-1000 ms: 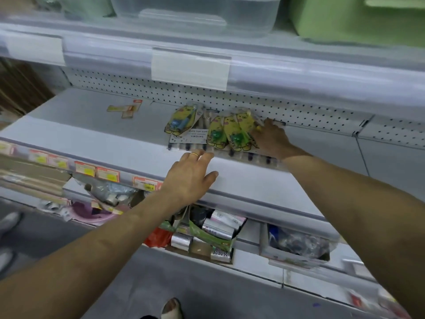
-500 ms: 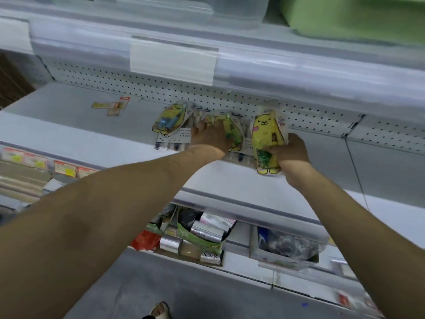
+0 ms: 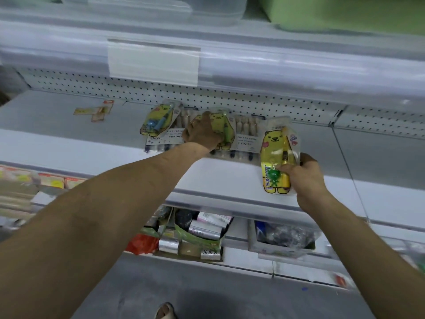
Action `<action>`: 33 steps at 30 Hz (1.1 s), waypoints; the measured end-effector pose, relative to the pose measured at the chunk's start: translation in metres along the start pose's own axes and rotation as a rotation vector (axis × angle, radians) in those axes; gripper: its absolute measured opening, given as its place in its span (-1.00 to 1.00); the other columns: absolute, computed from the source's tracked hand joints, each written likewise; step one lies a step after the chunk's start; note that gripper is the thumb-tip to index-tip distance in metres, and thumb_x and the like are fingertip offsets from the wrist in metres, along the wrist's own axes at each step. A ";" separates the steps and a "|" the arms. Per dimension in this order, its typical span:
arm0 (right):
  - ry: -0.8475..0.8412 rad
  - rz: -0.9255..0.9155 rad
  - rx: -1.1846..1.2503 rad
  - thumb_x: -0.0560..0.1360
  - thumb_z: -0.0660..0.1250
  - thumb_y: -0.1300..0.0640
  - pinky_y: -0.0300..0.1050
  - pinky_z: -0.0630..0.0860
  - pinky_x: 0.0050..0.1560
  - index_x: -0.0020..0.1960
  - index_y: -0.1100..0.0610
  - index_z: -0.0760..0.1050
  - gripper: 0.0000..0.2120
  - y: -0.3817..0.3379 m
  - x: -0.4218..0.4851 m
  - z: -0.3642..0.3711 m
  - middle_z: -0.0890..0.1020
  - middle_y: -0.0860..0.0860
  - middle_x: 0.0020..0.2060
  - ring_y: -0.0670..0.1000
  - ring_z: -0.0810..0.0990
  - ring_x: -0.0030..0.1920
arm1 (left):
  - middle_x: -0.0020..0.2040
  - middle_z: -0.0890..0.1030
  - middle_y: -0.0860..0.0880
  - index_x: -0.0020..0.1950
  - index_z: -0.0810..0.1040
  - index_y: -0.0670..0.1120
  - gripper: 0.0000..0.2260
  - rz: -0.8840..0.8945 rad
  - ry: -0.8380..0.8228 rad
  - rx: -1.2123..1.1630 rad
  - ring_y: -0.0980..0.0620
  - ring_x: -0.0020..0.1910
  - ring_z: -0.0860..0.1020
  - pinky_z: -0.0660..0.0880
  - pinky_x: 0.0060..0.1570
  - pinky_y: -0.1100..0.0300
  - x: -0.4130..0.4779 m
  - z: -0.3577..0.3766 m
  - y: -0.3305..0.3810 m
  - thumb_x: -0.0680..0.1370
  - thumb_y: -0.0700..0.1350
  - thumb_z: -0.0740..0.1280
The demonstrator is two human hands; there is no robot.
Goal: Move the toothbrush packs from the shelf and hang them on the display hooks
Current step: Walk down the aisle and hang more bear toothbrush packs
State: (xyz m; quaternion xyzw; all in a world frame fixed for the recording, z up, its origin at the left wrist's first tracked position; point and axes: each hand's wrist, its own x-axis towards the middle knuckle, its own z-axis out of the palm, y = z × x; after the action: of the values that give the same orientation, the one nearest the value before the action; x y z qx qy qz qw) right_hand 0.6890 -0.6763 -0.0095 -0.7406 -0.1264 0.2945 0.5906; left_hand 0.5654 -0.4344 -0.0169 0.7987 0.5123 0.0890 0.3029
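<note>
Two packs in hand: R hand (image 3: pixel 305 178) grip pinches low on yellow bear pack (image 3: pixel 276 148), upright over shelf (image 3: pixel 69 146) front; L hand (image 3: pixel 202 134) grip curls on second pack (image 3: pixel 222 126) lying by pegboard (image 3: pixel 138 88); prob. light, stiff, slick blister, so hold edges, top free for hook.

up top: clear tub (image 3: pixel 161 8), green bin (image 3: pixel 345 12)
rail: blank label sleeve (image 3: pixel 153 63)
far left: loose paper tags (image 3: pixel 93 111)
below: open goods boxes (image 3: pixel 202 233), red bag (image 3: pixel 142 245)

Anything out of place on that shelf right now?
Yes: a few loose paper tags lie askew on the shelf to the left, and a bear toothbrush pack lies tilted across the white packs, not hung.
</note>
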 end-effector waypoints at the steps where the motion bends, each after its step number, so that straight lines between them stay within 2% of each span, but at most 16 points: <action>1: 0.001 0.001 0.007 0.53 0.43 0.41 -0.23 0.58 -0.47 0.25 0.19 0.55 -0.68 0.000 -0.001 0.002 0.72 0.04 -0.06 0.02 0.71 -0.15 | 0.59 0.34 -0.15 0.65 0.14 0.10 -0.18 0.002 -0.004 -0.018 -0.28 0.60 0.21 0.16 0.50 -0.20 0.000 -0.002 -0.001 0.49 0.00 0.51; 5: 0.002 0.001 0.011 0.53 0.44 0.39 -0.21 0.61 -0.41 0.24 0.16 0.56 -0.67 0.000 -0.007 0.010 0.72 0.04 -0.03 0.02 0.72 -0.12 | 0.57 0.38 -0.12 0.63 0.19 0.05 -0.21 -0.012 -0.065 -0.022 -0.26 0.59 0.24 0.22 0.47 -0.19 -0.003 -0.007 -0.005 0.49 -0.05 0.53; 10: 0.016 0.002 0.040 0.52 0.46 0.36 -0.09 0.62 -0.17 0.26 0.12 0.56 -0.65 0.000 -0.019 0.013 0.73 0.02 0.02 0.05 0.74 0.00 | 0.39 0.52 -0.07 0.45 0.40 0.04 -0.27 0.001 -0.047 -0.006 -0.22 0.47 0.38 0.35 0.42 -0.14 -0.015 -0.010 -0.010 0.35 -0.02 0.64; 13: 0.006 0.015 0.071 0.50 0.48 0.37 -0.05 0.64 -0.14 0.29 0.18 0.57 -0.63 -0.001 -0.026 0.009 0.75 0.07 0.05 0.11 0.76 0.02 | 0.27 0.59 -0.08 0.36 0.46 -0.02 -0.24 0.074 -0.034 -0.027 -0.18 0.34 0.52 0.49 0.35 -0.13 -0.017 -0.007 -0.019 0.24 0.10 0.67; 15: -0.010 0.021 0.114 0.50 0.47 0.38 -0.03 0.65 -0.17 0.30 0.21 0.55 -0.61 -0.001 -0.034 0.007 0.75 0.10 0.05 0.12 0.76 0.00 | 0.20 0.62 -0.07 0.30 0.49 -0.05 -0.28 0.124 -0.035 -0.079 -0.12 0.22 0.60 0.58 0.26 -0.10 -0.021 -0.006 -0.025 0.21 0.09 0.63; 18: -0.008 0.039 0.192 0.54 0.45 0.37 0.00 0.68 -0.23 0.34 0.11 0.46 -0.56 0.001 -0.053 0.003 0.73 0.08 0.06 0.07 0.78 -0.07 | 0.18 0.65 -0.12 0.26 0.53 -0.12 -0.53 0.179 -0.064 -0.171 -0.12 0.17 0.64 0.63 0.17 -0.04 -0.043 -0.014 -0.022 0.41 -0.14 0.59; 20: -0.009 0.040 0.225 0.56 0.43 0.36 0.02 0.69 -0.16 0.36 0.06 0.45 -0.56 0.005 -0.065 -0.001 0.73 0.09 0.08 0.10 0.77 -0.01 | 0.15 0.66 -0.13 0.23 0.56 -0.14 -0.68 0.233 -0.021 -0.152 -0.14 0.11 0.64 0.63 0.08 -0.01 -0.053 -0.017 -0.023 0.52 -0.15 0.51; 21: -0.003 0.044 0.241 0.57 0.42 0.35 0.04 0.69 -0.13 0.36 0.04 0.45 -0.57 0.009 -0.070 -0.004 0.72 0.11 0.09 0.12 0.77 0.02 | 0.12 0.65 -0.12 0.22 0.56 -0.15 -0.72 0.252 -0.009 -0.158 -0.13 0.07 0.63 0.60 -0.01 0.05 -0.057 -0.018 -0.025 0.55 -0.16 0.48; 23: 0.023 0.058 0.279 0.59 0.40 0.35 0.06 0.69 -0.11 0.37 0.03 0.46 -0.58 0.016 -0.080 -0.010 0.71 0.12 0.10 0.13 0.77 0.03 | 0.07 0.59 -0.09 0.23 0.54 -0.17 -0.75 0.305 -0.010 -0.143 -0.09 -0.01 0.56 0.38 -0.20 0.14 -0.068 -0.019 -0.026 0.57 -0.22 0.44; 25: 0.057 0.073 0.319 0.59 0.39 0.34 0.05 0.68 -0.11 0.40 0.04 0.46 -0.56 0.023 -0.090 -0.017 0.71 0.11 0.10 0.13 0.77 0.03 | 0.11 0.55 -0.12 0.32 0.51 -0.19 -0.72 0.361 -0.032 -0.111 -0.08 0.00 0.50 0.31 -0.18 0.15 -0.078 -0.017 -0.024 0.61 -0.24 0.40; 27: 0.084 0.087 0.357 0.59 0.39 0.36 0.04 0.67 -0.11 0.38 0.02 0.46 -0.56 0.029 -0.100 -0.029 0.71 0.08 0.06 0.11 0.76 0.02 | 0.12 0.58 -0.10 0.37 0.46 -0.16 -0.70 0.357 -0.082 -0.165 -0.10 0.01 0.53 0.37 -0.15 0.14 -0.089 -0.013 -0.014 0.65 -0.23 0.37; 30: 0.130 0.094 0.392 0.58 0.39 0.38 0.14 0.69 0.01 0.30 -0.01 0.48 -0.59 0.038 -0.113 -0.056 0.70 0.07 0.05 0.14 0.74 0.06 | 0.03 0.67 -0.04 0.24 0.49 -0.10 -0.77 0.232 -0.186 -0.406 -0.14 0.02 0.65 0.56 -0.14 0.12 -0.109 -0.001 0.009 0.63 -0.24 0.41; 32: 0.155 0.089 0.401 0.58 0.39 0.38 0.21 0.67 0.14 0.34 0.03 0.49 -0.58 0.043 -0.121 -0.081 0.71 0.10 0.13 0.16 0.72 0.14 | 0.04 0.70 -0.13 0.21 0.50 -0.18 -0.72 0.143 -0.267 -0.606 -0.25 0.09 0.68 0.68 0.01 -0.08 -0.128 0.013 0.028 0.55 -0.29 0.48; 33: 0.172 0.085 0.406 0.58 0.39 0.38 0.20 0.68 0.14 0.38 0.05 0.47 -0.56 0.045 -0.126 -0.096 0.70 0.11 0.16 0.16 0.72 0.15 | 0.09 0.69 -0.20 0.22 0.48 -0.21 -0.68 0.113 -0.307 -0.690 -0.29 0.12 0.68 0.68 0.05 -0.16 -0.140 0.021 0.039 0.52 -0.32 0.48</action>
State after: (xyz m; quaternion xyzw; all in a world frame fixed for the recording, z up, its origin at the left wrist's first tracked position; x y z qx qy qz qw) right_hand 0.6384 -0.8324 -0.0035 -0.6334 0.0178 0.2743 0.7233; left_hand 0.5407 -0.5761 0.0122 0.6806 0.3562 0.1523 0.6219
